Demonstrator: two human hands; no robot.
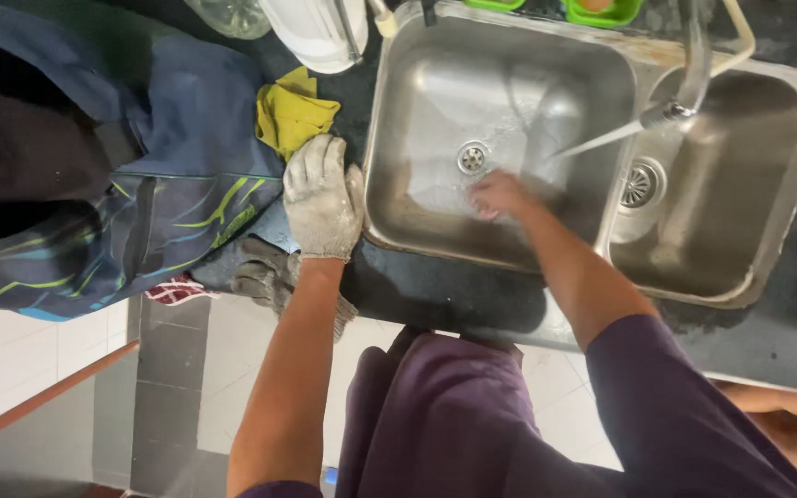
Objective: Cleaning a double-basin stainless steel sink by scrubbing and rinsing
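The right hand point(498, 195) reaches down into the left basin of the sink point(398, 138), bare, its fingers curled loosely near the drain point(473, 158); it is blurred, so whether it grips anything cannot be told. A thin stream of water point(601, 141) runs slantwise from the tap point(684, 83) toward that hand. The right forearm stretches from the purple sleeve point(666, 406) across the front rim of the sink.

The left hand point(323, 195) wears a dirty white glove and lies flat, fingers spread a little and holding nothing, on the dark counter point(435, 295) just beside the sink's left rim. Its fingertips touch a crumpled yellow cloth point(292, 112). The left forearm is bare and runs straight back to the body.

The sink is steel and has two basins, each with one drain; the left basin is wet and shiny, the right one dull. A second glove point(265, 275), grey, lies on the counter's front edge under the left wrist. One red checked cloth point(175, 291) hangs at that edge farther left. A dark blue garment point(177, 194) with yellow-green lines covers the counter's left end. A white container point(317, 32) stands at the back edge, beside a clear bottle point(228, 14). Two green trays point(601, 11) sit behind the sink.
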